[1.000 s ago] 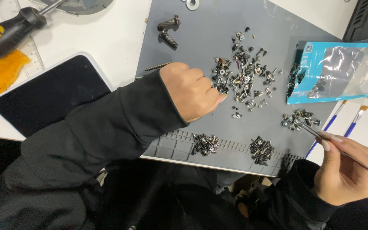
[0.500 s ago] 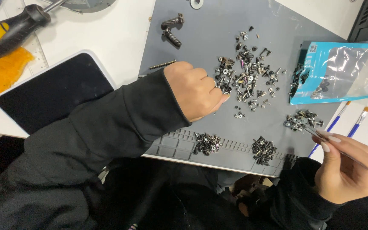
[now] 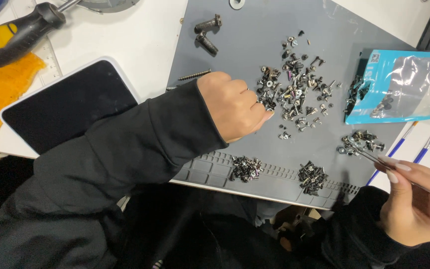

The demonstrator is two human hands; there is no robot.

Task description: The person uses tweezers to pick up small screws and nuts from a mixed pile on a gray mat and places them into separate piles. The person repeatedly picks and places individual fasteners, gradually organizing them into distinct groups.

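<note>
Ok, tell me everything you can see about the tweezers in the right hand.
The tweezers are thin, straight and metallic, silver-grey with a fine pointed tip. The right hand pinches them between thumb and fingertips, partway along the shaft, and the rear end runs out of the picture at the right edge. They slant up to the left, low over the grey mat. The tip reaches the small pile of screws near the mat's right edge; whether it grips one is too small to tell.

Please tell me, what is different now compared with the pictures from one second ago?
Little changed. The tweezers in the right hand stay with their tips at the small screw pile, perhaps drawn back slightly. The left hand stays fisted beside the big screw pile. Only the camera view shifted.
</note>
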